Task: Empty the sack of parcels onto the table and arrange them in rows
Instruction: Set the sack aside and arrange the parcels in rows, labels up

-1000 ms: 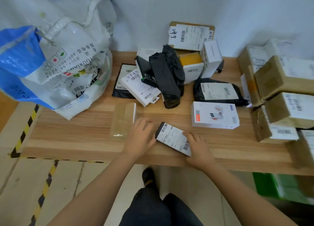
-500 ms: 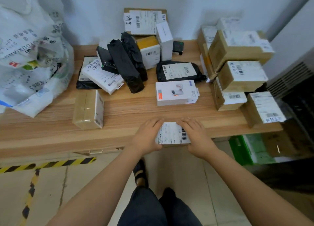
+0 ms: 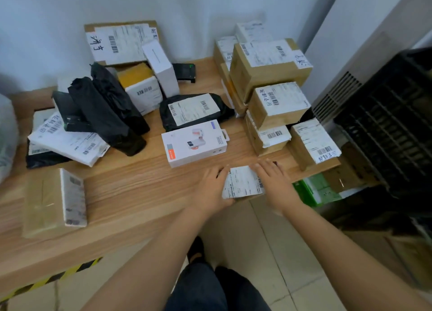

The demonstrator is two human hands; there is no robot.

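The light wooden table point(image 3: 131, 189) carries black plastic mailers point(image 3: 105, 109), brown cardboard boxes point(image 3: 266, 76) with white barcode labels, a white retail box point(image 3: 194, 144) with an orange stripe, and a yellow-topped white parcel point(image 3: 140, 86), above yellow-and-black hazard tape point(image 3: 53, 278)

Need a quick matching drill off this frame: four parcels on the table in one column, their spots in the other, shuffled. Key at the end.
Things:
1. small labelled parcel
2. white product box
3. tape-wrapped brown parcel
4. big flat cardboard parcel

Places:
A. leaning against the back wall
B. near the table's front-left corner
C. between both hands at the table's front edge
D. mid-table, flat, just in front of a black mailer bag

Pairs: 1-C, 2-D, 3-B, 4-A
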